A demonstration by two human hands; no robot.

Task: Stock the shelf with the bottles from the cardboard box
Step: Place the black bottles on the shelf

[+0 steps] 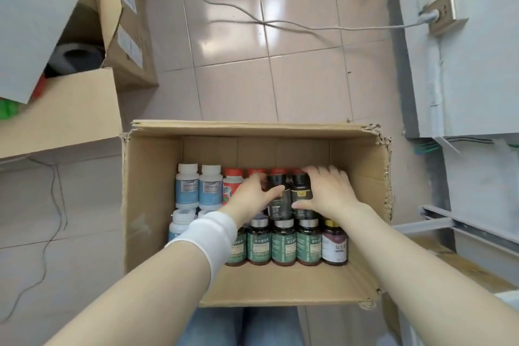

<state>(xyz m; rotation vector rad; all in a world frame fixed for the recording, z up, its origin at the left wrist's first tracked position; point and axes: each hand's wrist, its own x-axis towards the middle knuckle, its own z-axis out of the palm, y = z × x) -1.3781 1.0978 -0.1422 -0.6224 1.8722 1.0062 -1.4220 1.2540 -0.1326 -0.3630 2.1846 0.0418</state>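
Two dark bottles [280, 202], long axes along the hands, were gripped side by side: one by the left hand [251, 195], one by the right hand [330, 194].

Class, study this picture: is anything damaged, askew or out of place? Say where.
The cardboard box's top edge is torn along its right wall and corners. A cable trails loose across the floor. The left hand and right hand grip dark bottles that look intact.

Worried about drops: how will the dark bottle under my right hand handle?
Probably rigid: the dark bottle holds shape in the right hand. Its smooth side may slip. Tall and narrow, it could tip when stood.
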